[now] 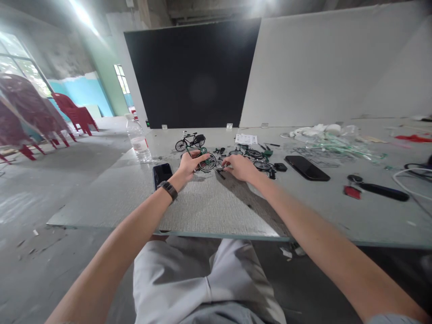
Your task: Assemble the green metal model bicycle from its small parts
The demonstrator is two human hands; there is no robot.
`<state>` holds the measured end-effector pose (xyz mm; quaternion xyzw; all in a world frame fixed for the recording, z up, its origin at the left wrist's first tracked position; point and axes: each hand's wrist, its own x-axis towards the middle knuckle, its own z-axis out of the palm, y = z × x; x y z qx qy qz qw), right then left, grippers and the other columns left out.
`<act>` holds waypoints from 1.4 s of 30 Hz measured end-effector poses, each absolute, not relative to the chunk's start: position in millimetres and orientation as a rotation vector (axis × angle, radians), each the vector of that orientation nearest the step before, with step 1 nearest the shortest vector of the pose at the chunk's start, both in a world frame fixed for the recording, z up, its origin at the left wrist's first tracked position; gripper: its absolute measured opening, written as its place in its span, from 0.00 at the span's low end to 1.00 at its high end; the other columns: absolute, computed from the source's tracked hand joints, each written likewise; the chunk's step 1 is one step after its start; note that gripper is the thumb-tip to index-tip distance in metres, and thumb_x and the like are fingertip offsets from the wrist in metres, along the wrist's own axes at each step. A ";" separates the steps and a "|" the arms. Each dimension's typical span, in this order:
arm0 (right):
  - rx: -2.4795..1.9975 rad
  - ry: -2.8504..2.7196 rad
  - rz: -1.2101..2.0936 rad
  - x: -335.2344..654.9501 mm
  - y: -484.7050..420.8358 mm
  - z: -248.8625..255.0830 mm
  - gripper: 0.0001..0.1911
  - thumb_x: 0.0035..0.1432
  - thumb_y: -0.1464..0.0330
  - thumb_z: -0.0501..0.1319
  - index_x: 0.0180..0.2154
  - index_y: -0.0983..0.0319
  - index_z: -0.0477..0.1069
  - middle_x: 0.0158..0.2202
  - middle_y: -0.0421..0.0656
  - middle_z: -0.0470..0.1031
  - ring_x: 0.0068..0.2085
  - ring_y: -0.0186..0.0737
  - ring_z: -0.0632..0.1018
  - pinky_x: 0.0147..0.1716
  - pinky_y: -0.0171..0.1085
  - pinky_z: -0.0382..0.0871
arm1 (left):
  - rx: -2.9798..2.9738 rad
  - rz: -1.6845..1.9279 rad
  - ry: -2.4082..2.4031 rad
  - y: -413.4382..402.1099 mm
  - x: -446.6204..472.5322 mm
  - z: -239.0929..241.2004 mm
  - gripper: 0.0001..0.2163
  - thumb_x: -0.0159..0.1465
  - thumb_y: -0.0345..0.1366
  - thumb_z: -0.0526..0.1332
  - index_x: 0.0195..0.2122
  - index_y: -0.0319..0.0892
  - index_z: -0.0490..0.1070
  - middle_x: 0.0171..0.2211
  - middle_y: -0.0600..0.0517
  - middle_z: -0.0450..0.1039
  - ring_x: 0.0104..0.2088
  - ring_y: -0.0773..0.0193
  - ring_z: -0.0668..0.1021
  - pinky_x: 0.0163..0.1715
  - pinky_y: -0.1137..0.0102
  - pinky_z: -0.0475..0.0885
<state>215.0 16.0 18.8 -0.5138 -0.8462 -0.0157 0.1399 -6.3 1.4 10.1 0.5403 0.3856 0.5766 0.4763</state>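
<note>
My left hand (191,166) grips a partly built green model bicycle (204,150), with its spoked wheel (207,163) standing out to the right of the thumb. Close by on the right, my right hand (239,166) is low over the table, its fingers curled and their tips drawn together. What is between those fingertips, if anything, is too small to make out. A thin dark piece (220,173) lies just below them. Behind my left hand stands a black model bicycle (191,141). Loose black and green bicycle parts (261,165) are spread behind and to the right of my right hand.
A water bottle (139,141) and a phone (162,173) are on the left. A printed sheet (246,139) lies at the back. To the right are another phone (307,168), keys with a black fob (383,190) and clear plastic bags (351,146). A black panel (199,76) stands behind.
</note>
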 end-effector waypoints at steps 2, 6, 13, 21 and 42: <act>-1.480 -2.453 -0.059 211.9 14.6 19.3 0.08 0.60 0.70 0.63 0.39 0.57 0.80 0.40 0.50 0.81 0.39 0.50 0.79 0.37 0.44 0.70 | 1.321 1.408 0.935 1.6 -6.2 10.6 0.14 0.51 0.40 0.75 0.33 0.37 0.78 0.30 0.49 0.76 0.25 0.68 0.72 0.23 0.72 0.63; -1.539 -2.406 -0.073 213.6 16.3 18.2 0.08 0.60 0.73 0.62 0.37 0.59 0.80 0.39 0.51 0.80 0.38 0.49 0.79 0.38 0.45 0.70 | 1.315 1.420 0.925 1.8 -5.5 10.4 0.15 0.51 0.41 0.76 0.34 0.37 0.79 0.32 0.48 0.76 0.26 0.69 0.72 0.23 0.73 0.63; -1.458 -2.391 -0.086 214.5 18.9 14.2 0.06 0.60 0.68 0.63 0.36 0.59 0.80 0.40 0.51 0.79 0.40 0.49 0.78 0.41 0.45 0.70 | 1.321 1.419 0.933 1.3 -5.7 10.1 0.16 0.50 0.43 0.76 0.32 0.37 0.78 0.30 0.49 0.75 0.25 0.70 0.71 0.21 0.74 0.61; -1.473 -2.430 -0.306 204.1 24.5 9.3 0.10 0.62 0.70 0.59 0.32 0.62 0.78 0.38 0.54 0.79 0.47 0.55 0.76 0.50 0.51 0.66 | 1.287 1.421 0.940 2.3 -5.7 9.9 0.17 0.48 0.44 0.77 0.31 0.37 0.78 0.29 0.49 0.74 0.25 0.70 0.71 0.21 0.74 0.61; -1.295 -2.097 0.189 223.0 23.9 18.7 0.07 0.67 0.66 0.52 0.40 0.62 0.65 0.36 0.51 0.75 0.35 0.45 0.74 0.35 0.41 0.66 | 1.296 1.422 0.957 -0.7 -5.8 11.6 0.15 0.50 0.42 0.76 0.30 0.37 0.77 0.29 0.50 0.74 0.25 0.70 0.70 0.25 0.71 0.65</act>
